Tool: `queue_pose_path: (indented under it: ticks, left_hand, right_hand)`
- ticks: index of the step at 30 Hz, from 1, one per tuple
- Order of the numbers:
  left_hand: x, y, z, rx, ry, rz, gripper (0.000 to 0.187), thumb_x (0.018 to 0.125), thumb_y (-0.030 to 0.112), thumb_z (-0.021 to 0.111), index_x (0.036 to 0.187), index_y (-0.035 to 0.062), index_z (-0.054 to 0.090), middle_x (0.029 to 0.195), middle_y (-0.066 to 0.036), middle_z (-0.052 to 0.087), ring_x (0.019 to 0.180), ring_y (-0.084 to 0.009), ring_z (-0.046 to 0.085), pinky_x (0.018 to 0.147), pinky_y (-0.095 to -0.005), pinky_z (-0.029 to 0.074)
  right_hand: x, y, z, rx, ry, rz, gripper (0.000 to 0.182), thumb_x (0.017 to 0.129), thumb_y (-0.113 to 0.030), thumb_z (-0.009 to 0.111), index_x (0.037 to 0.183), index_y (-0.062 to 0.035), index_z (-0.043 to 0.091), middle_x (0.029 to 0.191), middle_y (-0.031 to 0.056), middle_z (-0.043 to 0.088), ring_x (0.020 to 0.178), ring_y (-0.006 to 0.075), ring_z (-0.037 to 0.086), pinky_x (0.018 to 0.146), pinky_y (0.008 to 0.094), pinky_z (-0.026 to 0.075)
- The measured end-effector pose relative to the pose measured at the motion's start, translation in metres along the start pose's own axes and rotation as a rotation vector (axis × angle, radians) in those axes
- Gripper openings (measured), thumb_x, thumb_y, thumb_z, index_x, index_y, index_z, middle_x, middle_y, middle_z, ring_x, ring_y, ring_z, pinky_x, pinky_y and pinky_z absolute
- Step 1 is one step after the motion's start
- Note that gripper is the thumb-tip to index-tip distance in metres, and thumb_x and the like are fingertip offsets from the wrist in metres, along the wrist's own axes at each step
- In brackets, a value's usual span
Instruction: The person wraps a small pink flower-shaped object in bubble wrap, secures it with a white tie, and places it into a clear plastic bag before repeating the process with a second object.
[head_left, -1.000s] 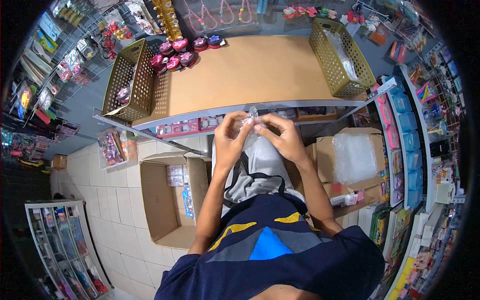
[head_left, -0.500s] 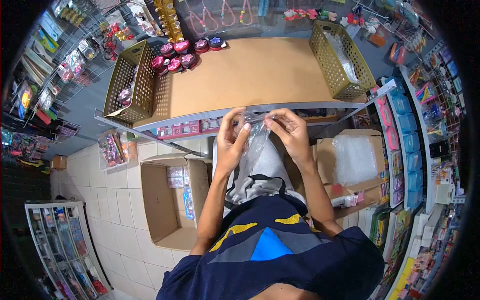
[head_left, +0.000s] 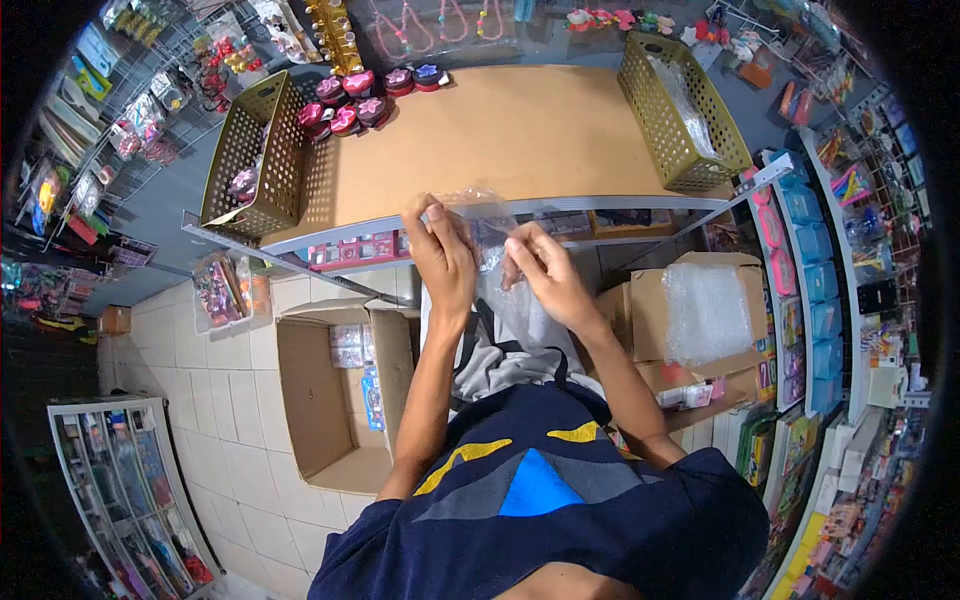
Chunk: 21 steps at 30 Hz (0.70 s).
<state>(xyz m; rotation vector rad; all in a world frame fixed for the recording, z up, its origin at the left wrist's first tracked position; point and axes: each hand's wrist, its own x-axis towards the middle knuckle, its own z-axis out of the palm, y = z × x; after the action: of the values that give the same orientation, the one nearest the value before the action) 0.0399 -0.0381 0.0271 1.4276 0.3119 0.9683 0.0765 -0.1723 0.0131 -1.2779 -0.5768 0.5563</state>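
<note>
A clear plastic bag point(head_left: 490, 212) is spread between my hands, just in front of the shelf edge and above my lap. My left hand point(head_left: 443, 265) grips its left side, the fingers pointing up toward the shelf. On the other side my right hand point(head_left: 545, 272) has its fingers curled in and pinched at the bag's right edge. The lower part of the bag hangs over my grey trousers point(head_left: 540, 355). No contents show through the plastic.
Before me is a shelf point(head_left: 500, 130) bearing flower-topped items point(head_left: 345, 105), a left basket point(head_left: 255, 160) and a right basket point(head_left: 675, 120) with plastic packets. An open carton point(head_left: 310, 400) stands at lower left; bubble wrap point(head_left: 707, 315) lies on a carton at right.
The bunched bag has been spread wider between my hands. My left hand has moved left and turned its back toward me; my right hand has dropped slightly and left.
</note>
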Motion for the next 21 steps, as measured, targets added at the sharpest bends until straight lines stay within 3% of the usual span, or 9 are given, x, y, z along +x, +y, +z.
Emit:
queue_pose_path:
  ticks: [3,4,7,10,11,14,15,18,21]
  left_hand:
    - [-0.001,0.021,0.006,-0.087,0.025,-0.223,0.019,0.104,0.020,0.047,0.113,0.0027,0.043,0.071,-0.002,0.053,0.054,-0.0057,0.044,0.044,-0.0233,0.034]
    - [-0.005,0.000,0.001,0.084,-0.107,-0.048,0.024,0.100,0.020,0.056,0.112,0.0018,0.046,0.077,-0.002,0.055,0.056,-0.0049,0.043,0.045,-0.0241,0.034]
    - [-0.031,0.010,-0.001,0.186,-0.398,-0.154,0.021,0.095,0.020,0.066,0.088,0.0009,0.060,0.067,0.002,0.054,0.059,-0.0032,0.046,0.051,-0.0223,0.038]
    - [-0.032,0.001,-0.007,0.060,-0.316,-0.269,0.021,0.096,0.018,0.063,0.084,0.0011,0.062,0.064,0.003,0.053,0.059,-0.0029,0.048,0.052,-0.0213,0.040]
    - [-0.030,-0.002,-0.008,0.053,-0.280,-0.175,0.021,0.099,0.017,0.059,0.085,0.0013,0.062,0.066,0.003,0.054,0.058,-0.0027,0.049,0.050,-0.0215,0.040]
    - [-0.024,0.012,0.003,-0.015,-0.129,-0.262,0.031,0.103,0.022,0.051,0.081,0.0007,0.057,0.064,0.002,0.051,0.054,-0.0048,0.045,0.049,-0.0239,0.037]
    - [-0.022,0.004,0.005,0.042,-0.088,-0.165,0.032,0.104,0.022,0.051,0.081,0.0005,0.055,0.062,0.001,0.050,0.053,-0.0056,0.043,0.048,-0.0252,0.036]
    - [-0.016,-0.011,0.005,0.266,0.047,0.100,0.034,0.104,0.021,0.048,0.078,0.0003,0.047,0.056,-0.004,0.043,0.049,-0.0092,0.037,0.043,-0.0305,0.028]
    - [-0.010,-0.019,-0.004,0.395,0.032,0.144,0.031,0.104,0.019,0.047,0.079,0.0006,0.047,0.054,-0.006,0.041,0.047,-0.0097,0.037,0.042,-0.0316,0.028]
  right_hand:
    - [0.005,0.008,0.014,-0.312,0.330,-0.108,0.019,0.104,-0.022,0.048,0.102,-0.0044,0.053,0.074,-0.0012,0.051,0.069,0.0067,0.052,0.064,0.0251,0.045]
    - [0.006,0.005,0.018,-0.123,0.373,0.006,0.020,0.104,-0.023,0.048,0.102,-0.0038,0.053,0.073,-0.0001,0.051,0.066,0.0062,0.050,0.058,0.0254,0.042]
    - [0.019,0.014,0.014,-0.300,0.550,-0.223,0.021,0.103,-0.024,0.049,0.102,-0.0030,0.054,0.070,0.0016,0.051,0.062,0.0062,0.047,0.053,0.0259,0.039]
    - [0.018,0.007,0.009,-0.410,0.564,-0.180,0.020,0.102,-0.021,0.053,0.104,-0.0017,0.056,0.067,0.0039,0.051,0.054,0.0076,0.043,0.050,0.0268,0.038]
    - [0.017,0.007,0.006,-0.456,0.574,-0.172,0.020,0.101,-0.021,0.053,0.105,-0.0017,0.056,0.067,0.0041,0.052,0.052,0.0079,0.043,0.049,0.0270,0.038]
    - [0.016,-0.009,0.021,-0.266,0.518,-0.129,0.024,0.098,-0.024,0.060,0.106,-0.0010,0.057,0.060,0.0032,0.051,0.051,0.0083,0.044,0.047,0.0289,0.036]
    - [0.018,-0.012,0.029,-0.179,0.486,-0.109,0.026,0.098,-0.026,0.061,0.106,-0.0009,0.057,0.058,0.0031,0.050,0.051,0.0084,0.044,0.047,0.0295,0.036]
    - [0.014,0.008,0.026,-0.474,0.374,-0.186,0.033,0.096,-0.029,0.063,0.088,0.0020,0.056,0.055,0.0108,0.048,0.050,0.0127,0.041,0.048,0.0335,0.038]
    - [0.007,0.012,0.025,-0.501,0.352,-0.116,0.036,0.097,-0.027,0.060,0.077,0.0023,0.052,0.055,0.0163,0.047,0.048,0.0159,0.039,0.048,0.0343,0.038]
